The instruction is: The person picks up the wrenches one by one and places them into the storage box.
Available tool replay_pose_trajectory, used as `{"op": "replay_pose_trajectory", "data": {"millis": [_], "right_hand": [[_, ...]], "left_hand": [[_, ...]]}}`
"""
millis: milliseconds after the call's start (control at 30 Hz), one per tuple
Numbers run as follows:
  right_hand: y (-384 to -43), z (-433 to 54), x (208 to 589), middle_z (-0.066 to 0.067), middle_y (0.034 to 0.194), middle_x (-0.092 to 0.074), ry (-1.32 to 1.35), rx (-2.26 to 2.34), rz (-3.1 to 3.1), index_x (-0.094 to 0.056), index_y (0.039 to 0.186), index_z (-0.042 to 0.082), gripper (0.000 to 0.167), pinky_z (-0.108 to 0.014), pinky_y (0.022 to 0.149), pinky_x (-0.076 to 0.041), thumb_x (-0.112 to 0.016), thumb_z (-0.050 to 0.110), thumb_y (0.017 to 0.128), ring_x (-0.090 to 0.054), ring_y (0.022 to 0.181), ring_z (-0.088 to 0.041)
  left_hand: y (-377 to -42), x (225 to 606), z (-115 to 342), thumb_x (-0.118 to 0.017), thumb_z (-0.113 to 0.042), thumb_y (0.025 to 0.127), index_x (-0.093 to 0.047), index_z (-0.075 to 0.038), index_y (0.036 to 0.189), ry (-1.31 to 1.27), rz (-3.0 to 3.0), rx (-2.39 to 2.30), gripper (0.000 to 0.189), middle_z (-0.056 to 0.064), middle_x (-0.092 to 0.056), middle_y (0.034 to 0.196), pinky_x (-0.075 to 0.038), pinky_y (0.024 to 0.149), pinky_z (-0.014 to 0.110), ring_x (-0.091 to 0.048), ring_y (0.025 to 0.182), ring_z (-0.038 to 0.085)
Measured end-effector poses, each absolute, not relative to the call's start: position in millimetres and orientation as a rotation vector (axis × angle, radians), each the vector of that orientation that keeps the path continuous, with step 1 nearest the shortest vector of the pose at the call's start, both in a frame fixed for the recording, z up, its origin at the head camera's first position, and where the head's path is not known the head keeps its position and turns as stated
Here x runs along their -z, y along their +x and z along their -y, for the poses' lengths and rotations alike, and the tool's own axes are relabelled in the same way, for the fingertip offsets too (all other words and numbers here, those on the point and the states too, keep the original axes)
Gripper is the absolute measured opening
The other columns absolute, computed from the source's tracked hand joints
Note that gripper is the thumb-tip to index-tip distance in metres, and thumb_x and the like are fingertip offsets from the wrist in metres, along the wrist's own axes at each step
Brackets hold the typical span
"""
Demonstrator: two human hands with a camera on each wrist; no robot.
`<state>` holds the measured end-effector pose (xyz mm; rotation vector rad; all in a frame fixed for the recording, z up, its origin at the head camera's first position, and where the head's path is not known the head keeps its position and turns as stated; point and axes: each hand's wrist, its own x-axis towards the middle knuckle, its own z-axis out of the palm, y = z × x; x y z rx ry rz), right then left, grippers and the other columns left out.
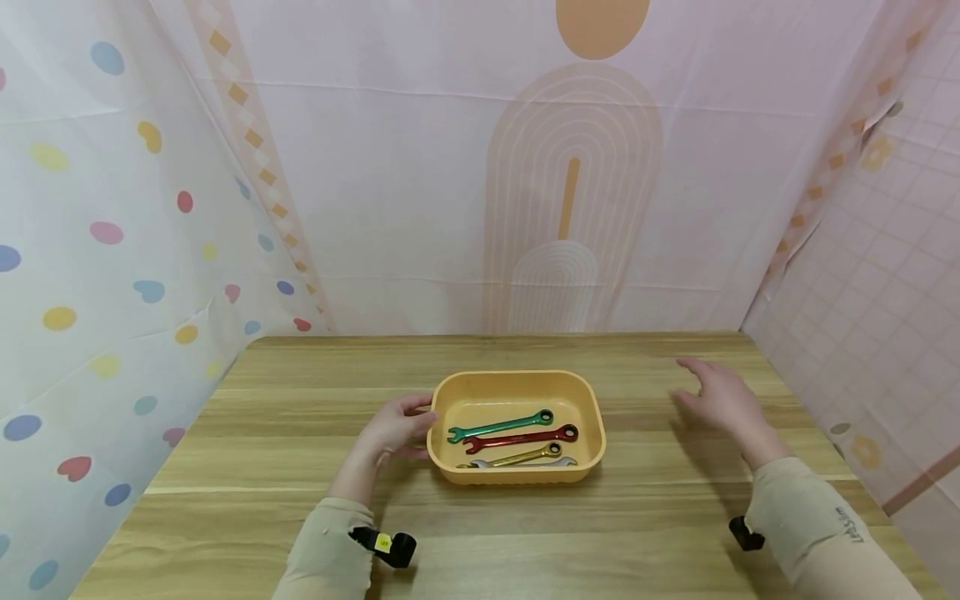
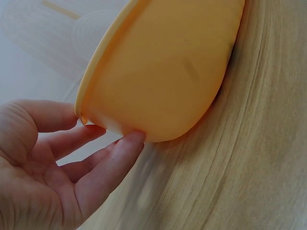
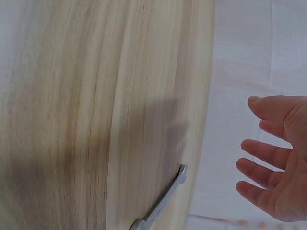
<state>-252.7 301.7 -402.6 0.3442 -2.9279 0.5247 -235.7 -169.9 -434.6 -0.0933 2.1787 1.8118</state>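
Note:
A yellow plastic bin [image 1: 517, 383] stands on the table. Inside lie a green wrench [image 1: 501, 426], a red wrench [image 1: 521, 438], a gold wrench [image 1: 525, 456] and a silver wrench [image 1: 543, 463], partly hidden by the near wall. My left hand [image 1: 397, 427] holds the bin's left end, thumb at the rim and fingertips [image 2: 136, 136] against the outer wall. Off to the right, my right hand [image 1: 723, 400] hovers above the table with fingers spread and nothing in them. A silver wrench [image 3: 163, 196] lies on the wood in the right wrist view; the head view does not show it.
The wooden table [image 1: 315, 467] ends at a patterned cloth backdrop [image 1: 405, 208]. Dotted cloth [image 1: 135, 350] hangs at the left and a grid-patterned cloth [image 1: 885, 292] at the right. Small black cameras [image 1: 402, 550] sit on both wrists.

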Motion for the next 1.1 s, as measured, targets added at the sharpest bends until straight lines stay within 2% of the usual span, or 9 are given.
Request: {"op": "replay_pose_trajectory", "data": {"millis": [300, 700, 1100], "right_hand": [[-253.4, -315.1, 399.5, -0.038, 0.128, -0.052, 0.231, -0.557, 3.017, -0.046, 0.138, -0.01, 0.058, -0.064, 0.091, -0.043, -0.067, 0.02, 0.093, -0.052, 0.113, -0.054], [-248.9, -327.4, 399.6, -0.04, 0.13, -0.049, 0.072, -0.636, 3.13, -0.042, 0.14, -0.011, 0.059, -0.066, 0.088, -0.043, -0.061, 0.023, 0.095, -0.048, 0.116, -0.055], [-248.6, -338.5, 404.1, -0.037, 0.114, -0.059, 0.012, -0.566, 3.166, -0.05, 0.125, -0.017, 0.053, -0.059, 0.08, -0.047, -0.062, 0.024, 0.094, -0.057, 0.101, -0.051]], "left_hand": [[-236.9, 436.3, 170.0, -0.056, -0.005, 0.1, -0.044, 0.005, 0.144, -0.103, -2.186, -1.815, 0.047, 0.028, -0.051, 0.127, -0.059, 0.066, 0.041, -0.065, 0.099, 0.033], [-237.1, 436.3, 169.6, -0.055, -0.005, 0.1, -0.045, 0.005, 0.144, -0.102, -2.189, -1.813, 0.046, 0.028, -0.051, 0.129, -0.059, 0.065, 0.041, -0.064, 0.1, 0.033], [-239.0, 437.9, 170.5, -0.055, -0.005, 0.1, -0.046, 0.004, 0.143, -0.107, -2.196, -1.81, 0.045, 0.027, -0.051, 0.128, -0.059, 0.065, 0.04, -0.064, 0.099, 0.032]]}}
